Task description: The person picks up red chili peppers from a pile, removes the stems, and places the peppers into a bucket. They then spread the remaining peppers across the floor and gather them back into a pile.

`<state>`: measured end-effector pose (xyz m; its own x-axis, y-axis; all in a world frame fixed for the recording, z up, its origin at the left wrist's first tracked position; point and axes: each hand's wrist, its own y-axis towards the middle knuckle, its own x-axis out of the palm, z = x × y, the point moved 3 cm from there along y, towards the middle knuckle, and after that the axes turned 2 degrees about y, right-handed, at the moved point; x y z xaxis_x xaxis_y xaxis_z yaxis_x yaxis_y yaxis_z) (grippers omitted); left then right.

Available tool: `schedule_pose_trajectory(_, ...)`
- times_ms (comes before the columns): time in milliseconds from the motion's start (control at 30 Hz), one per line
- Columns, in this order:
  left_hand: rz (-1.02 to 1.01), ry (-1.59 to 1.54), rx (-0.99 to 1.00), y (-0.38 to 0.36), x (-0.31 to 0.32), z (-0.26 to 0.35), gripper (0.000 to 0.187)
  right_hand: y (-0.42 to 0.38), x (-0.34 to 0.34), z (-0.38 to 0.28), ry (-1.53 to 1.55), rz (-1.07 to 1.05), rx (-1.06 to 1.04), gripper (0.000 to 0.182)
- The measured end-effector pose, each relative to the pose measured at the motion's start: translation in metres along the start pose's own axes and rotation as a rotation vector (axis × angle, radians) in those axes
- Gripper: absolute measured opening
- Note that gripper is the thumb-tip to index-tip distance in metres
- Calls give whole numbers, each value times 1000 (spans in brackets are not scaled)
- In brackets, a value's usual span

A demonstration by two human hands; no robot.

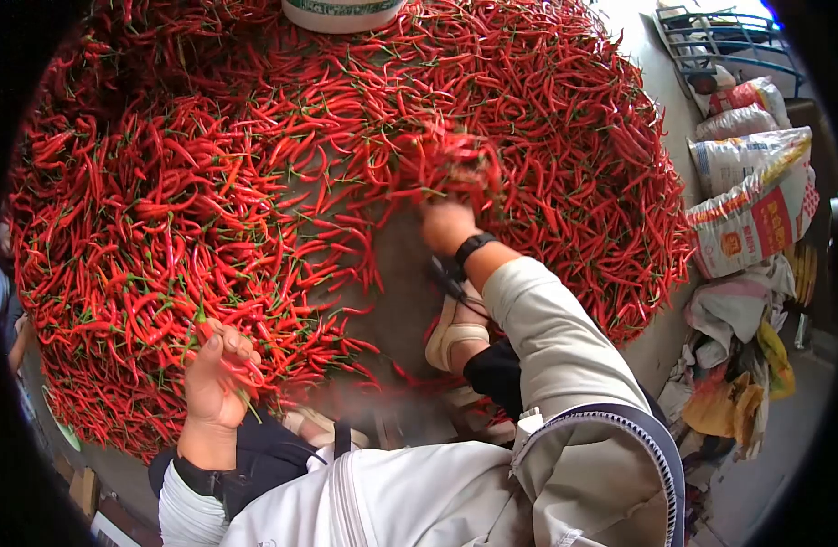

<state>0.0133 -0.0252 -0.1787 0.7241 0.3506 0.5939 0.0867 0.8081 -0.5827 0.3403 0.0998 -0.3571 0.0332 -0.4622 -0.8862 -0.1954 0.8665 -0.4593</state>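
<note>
My left hand (220, 372) is closed around a few red chili peppers (244, 372), and their green stems poke out past the fingers. It is held over the near left edge of a wide heap of chili peppers (200, 210). Farther forward, my right hand (448, 226) is smeared by motion and its fingers are hidden. Just beyond it, a blurred clump of chili peppers (446, 169) overlaps the right side of the heap. A black band (474, 248) circles the right wrist.
Part of a white bucket (341, 16) stands on the heap's far side. Printed sacks (752, 196) and crumpled bags (734, 365) line the right, below a blue metal frame (729, 36). My sandalled foot (457, 333) rests on the grey floor (399, 273). Another person's hand (20, 342) shows at far left.
</note>
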Motion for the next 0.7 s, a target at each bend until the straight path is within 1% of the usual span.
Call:
schedule_pose_trajectory(67,16,-11,-2,0,-2,-1,14,40,-12,21,-54,-229,123,41)
schedule_pose_trajectory(133,26,-13,-13,0,-4,0,14,51,-60,37,-19,-70,245,43)
schedule_pose_trajectory(167,5,1,-2,1,-4,1,14,63,-74,51,17,55,227,51)
schedule_pose_trajectory(200,-14,12,2,1,-5,1,14,52,-104,55,10,189,241,52)
schedule_pose_trajectory(233,-29,-4,-4,1,-4,1,14,60,-117,73,21,119,273,63)
schedule_pose_trajectory(267,-33,-8,-11,1,-4,1,14,65,-129,92,126,116,280,68)
schedule_pose_trajectory(300,-48,-11,-9,2,-4,1,14,73,-135,111,37,171,278,65)
schedule_pose_trajectory(333,-62,-13,-7,2,-5,1,15,69,-146,123,-69,318,162,58)
schedule_pose_trajectory(400,-32,-7,1,1,-4,1,16,47,-153,129,159,540,77,49)
schedule_pose_trajectory(433,-5,6,13,0,-4,2,17,34,-146,122,166,546,36,40)
schedule_pose_trajectory(467,-3,2,8,-1,-4,1,17,16,-134,110,230,485,-125,35)
schedule_pose_trajectory(500,3,-2,7,-2,-5,1,17,-2,-114,93,284,382,-163,35)
schedule_pose_trajectory(533,5,-5,8,-2,-4,0,17,-22,-95,72,281,234,-255,39)
schedule_pose_trajectory(567,-12,-18,12,-2,-2,0,16,-41,-71,51,324,64,-386,46)
schedule_pose_trajectory(600,-24,-21,18,-1,-1,0,16,-54,-40,39,332,-79,-439,53)
schedule_pose_trajectory(633,-40,-14,13,-2,-3,1,15,-65,-7,28,396,-166,-410,55)
schedule_pose_trajectory(667,-56,-6,10,-3,-3,1,15,-77,3,13,403,-346,-260,54)
schedule_pose_trajectory(700,-45,-9,18,-3,-3,2,15,-88,-6,0,264,-467,-146,54)
